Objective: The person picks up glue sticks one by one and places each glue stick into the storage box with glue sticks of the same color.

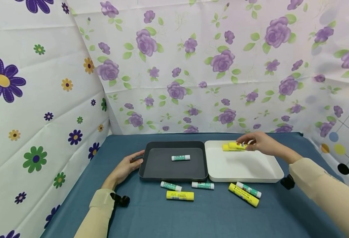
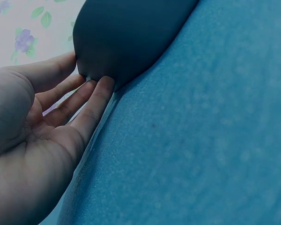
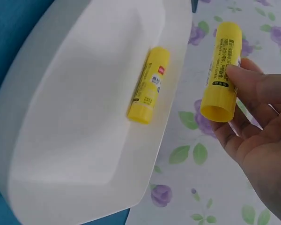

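While the left hand (image 1: 128,167) touches the left end of the dark tray (image 1: 159,167), its grip loose and fingers nearly straight, a green stick (image 1: 181,158) lies inside that tray. On the blue surface (image 1: 150,221) in front, a second green stick (image 1: 171,186) lies just behind a yellow stick (image 1: 180,195), with a third green stick (image 1: 202,185) to their right. The white tray (image 1: 236,168) holds a second yellow stick (image 3: 149,85) near its far wall; before it, a third yellow stick (image 1: 243,195) and a fourth green stick (image 1: 249,190) lie slanted, just beside each other. Rightmost, the right hand (image 1: 259,143) has its grip pinched round a fourth yellow stick (image 3: 222,70), raised at the white tray's far side.
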Action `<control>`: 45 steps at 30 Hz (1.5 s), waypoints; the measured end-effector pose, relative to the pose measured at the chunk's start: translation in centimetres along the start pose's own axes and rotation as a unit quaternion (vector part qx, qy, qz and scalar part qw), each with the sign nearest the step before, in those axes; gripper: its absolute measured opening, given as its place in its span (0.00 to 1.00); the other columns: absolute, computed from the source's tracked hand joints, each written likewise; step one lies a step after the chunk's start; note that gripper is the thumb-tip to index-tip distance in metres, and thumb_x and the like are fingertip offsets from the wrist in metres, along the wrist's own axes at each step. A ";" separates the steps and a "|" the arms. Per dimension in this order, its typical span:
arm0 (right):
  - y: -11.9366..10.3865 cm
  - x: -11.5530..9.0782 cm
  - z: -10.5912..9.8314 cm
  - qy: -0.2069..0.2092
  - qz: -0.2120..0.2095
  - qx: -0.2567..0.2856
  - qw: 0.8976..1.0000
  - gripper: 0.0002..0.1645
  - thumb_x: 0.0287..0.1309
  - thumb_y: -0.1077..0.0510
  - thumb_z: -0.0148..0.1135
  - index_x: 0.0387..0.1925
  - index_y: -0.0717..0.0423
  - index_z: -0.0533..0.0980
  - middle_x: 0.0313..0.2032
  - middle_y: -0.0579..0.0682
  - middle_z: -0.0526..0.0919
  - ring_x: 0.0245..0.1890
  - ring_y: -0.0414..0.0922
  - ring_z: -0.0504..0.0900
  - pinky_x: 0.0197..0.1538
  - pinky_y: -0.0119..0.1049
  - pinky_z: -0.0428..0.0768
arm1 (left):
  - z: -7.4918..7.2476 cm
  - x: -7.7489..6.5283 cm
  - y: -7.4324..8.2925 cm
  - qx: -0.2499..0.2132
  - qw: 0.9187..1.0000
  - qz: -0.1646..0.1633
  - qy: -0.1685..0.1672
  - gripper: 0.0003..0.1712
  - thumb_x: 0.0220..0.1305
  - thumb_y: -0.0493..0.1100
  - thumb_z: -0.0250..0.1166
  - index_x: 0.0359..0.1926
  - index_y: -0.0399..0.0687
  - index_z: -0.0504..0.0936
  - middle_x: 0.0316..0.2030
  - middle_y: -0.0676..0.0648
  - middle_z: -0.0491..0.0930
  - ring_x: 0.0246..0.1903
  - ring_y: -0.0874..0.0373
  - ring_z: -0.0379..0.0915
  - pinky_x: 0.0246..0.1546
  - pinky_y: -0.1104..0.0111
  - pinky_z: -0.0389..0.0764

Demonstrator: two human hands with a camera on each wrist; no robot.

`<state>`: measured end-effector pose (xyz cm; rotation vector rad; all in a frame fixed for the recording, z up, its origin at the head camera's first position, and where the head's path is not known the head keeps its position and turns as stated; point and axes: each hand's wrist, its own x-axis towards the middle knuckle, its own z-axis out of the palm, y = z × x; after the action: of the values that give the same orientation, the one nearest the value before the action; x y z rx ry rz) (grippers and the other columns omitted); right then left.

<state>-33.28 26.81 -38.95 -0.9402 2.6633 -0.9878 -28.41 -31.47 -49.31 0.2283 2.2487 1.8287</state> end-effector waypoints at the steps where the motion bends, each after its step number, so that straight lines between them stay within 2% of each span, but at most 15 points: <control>1: 0.2 0.3 0.0 -0.005 -0.001 0.003 1.000 0.20 0.63 0.65 0.63 0.57 0.54 0.79 0.52 0.52 0.82 0.51 0.50 0.80 0.49 0.38 0.82 | 0.0 0.0 0.0 0.000 1.000 0.001 0.000 0.34 0.73 0.46 0.59 0.75 0.51 0.60 0.74 0.46 0.55 0.70 0.46 0.56 0.69 0.52 0.63; 7: 1.2 1.7 0.8 -0.039 -0.006 0.006 0.999 0.21 0.62 0.69 0.62 0.57 0.60 0.79 0.52 0.54 0.82 0.50 0.52 0.79 0.48 0.41 0.83 | -0.1 -0.1 0.0 -0.006 1.000 0.000 -0.007 0.34 0.73 0.46 0.59 0.75 0.50 0.59 0.74 0.46 0.55 0.71 0.46 0.56 0.69 0.52 0.63; 12: 1.6 2.5 1.6 -0.049 -0.001 -0.014 0.999 0.21 0.61 0.71 0.62 0.55 0.59 0.80 0.52 0.54 0.83 0.49 0.52 0.79 0.49 0.45 0.83 | -0.1 -0.2 0.1 -0.011 1.000 0.010 -0.012 0.33 0.74 0.44 0.57 0.75 0.50 0.59 0.74 0.44 0.55 0.71 0.45 0.56 0.69 0.53 0.64; 18: 1.8 3.4 2.1 -0.066 0.011 -0.033 0.997 0.22 0.59 0.74 0.61 0.54 0.58 0.81 0.49 0.52 0.84 0.46 0.50 0.80 0.48 0.45 0.83 | -0.2 -0.2 0.1 -0.010 1.000 0.004 -0.009 0.32 0.74 0.44 0.57 0.75 0.51 0.59 0.74 0.44 0.54 0.70 0.45 0.56 0.69 0.54 0.64; 30: 2.1 4.2 3.0 -0.070 0.003 -0.057 0.996 0.22 0.56 0.75 0.62 0.52 0.58 0.83 0.47 0.52 0.85 0.44 0.49 0.80 0.46 0.43 0.82 | -0.1 -0.2 0.1 -0.013 1.000 0.002 -0.007 0.33 0.74 0.44 0.58 0.75 0.51 0.60 0.73 0.44 0.55 0.70 0.46 0.56 0.69 0.53 0.64; 40: 2.9 4.7 3.7 -0.068 -0.008 -0.078 0.995 0.24 0.51 0.78 0.63 0.49 0.58 0.84 0.46 0.53 0.84 0.44 0.49 0.81 0.47 0.48 0.82 | -0.1 -0.2 0.1 -0.012 1.000 0.005 -0.007 0.33 0.73 0.45 0.58 0.75 0.52 0.60 0.73 0.45 0.56 0.70 0.46 0.58 0.68 0.53 0.65; 45: 2.9 4.8 4.0 -0.059 -0.006 -0.082 0.995 0.23 0.51 0.77 0.65 0.47 0.57 0.84 0.43 0.50 0.83 0.42 0.48 0.80 0.46 0.48 0.82 | -0.1 -0.2 0.0 -0.010 1.000 0.008 -0.008 0.33 0.73 0.44 0.58 0.75 0.51 0.60 0.74 0.45 0.55 0.70 0.46 0.57 0.68 0.53 0.65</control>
<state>-37.15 23.45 -43.52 -1.0120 2.6728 -0.7002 -28.22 -31.63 -49.23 0.2553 2.2225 1.8508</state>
